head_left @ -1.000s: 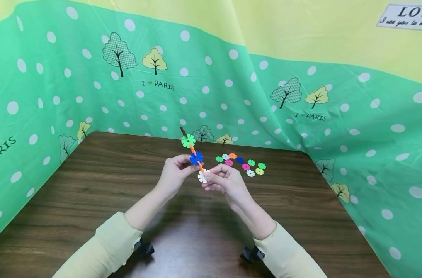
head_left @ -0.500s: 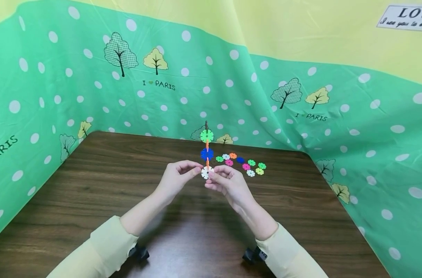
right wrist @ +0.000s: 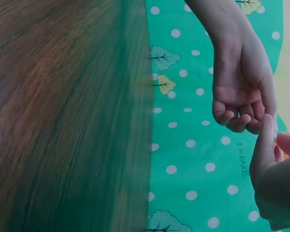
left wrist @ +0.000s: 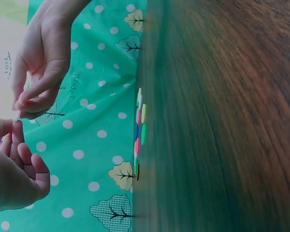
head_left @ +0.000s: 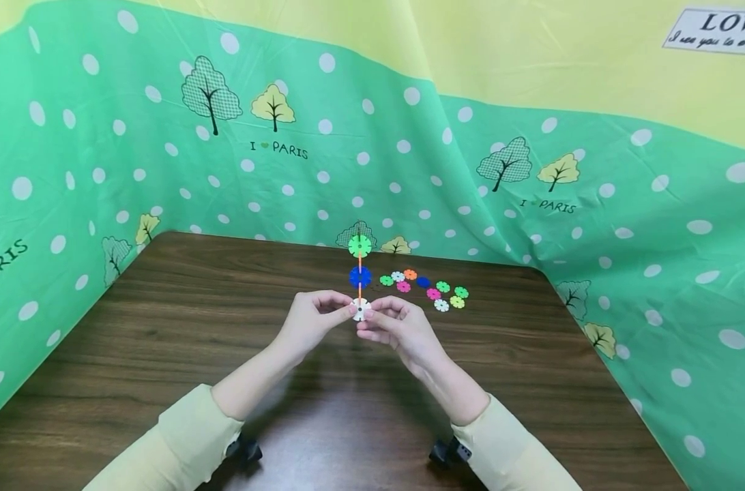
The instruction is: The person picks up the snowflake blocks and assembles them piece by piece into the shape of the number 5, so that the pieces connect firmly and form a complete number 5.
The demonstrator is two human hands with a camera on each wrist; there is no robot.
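Observation:
Both hands meet in the middle of the head view on a white snowflake disc [head_left: 359, 310], the lowest piece of an upright chain of interlocking discs. My left hand [head_left: 311, 317] pinches its left edge between thumb and fingers. On the other edge, my right hand [head_left: 403, 327] pinches it likewise. Above the white piece rise an orange disc [head_left: 359, 293] seen edge-on, a blue disc [head_left: 360, 277], a second orange disc [head_left: 360, 260] and a green disc [head_left: 359, 246]. A thin brown disc [head_left: 359, 232] tops the chain. Fingers largely cover the chain in both wrist views.
Several loose snowflake discs lie right of the chain, among them a pink disc [head_left: 433, 294], an orange disc [head_left: 410, 274] and a yellow disc [head_left: 457, 302]. The dark wooden table [head_left: 225, 307] ends at a green dotted cloth [head_left: 323, 177] hanging behind and on both sides.
The chain has swung from leaning left to upright. My left hand has shifted from beside the blue disc down to the white disc's edge. My right hand still pinches the white disc.

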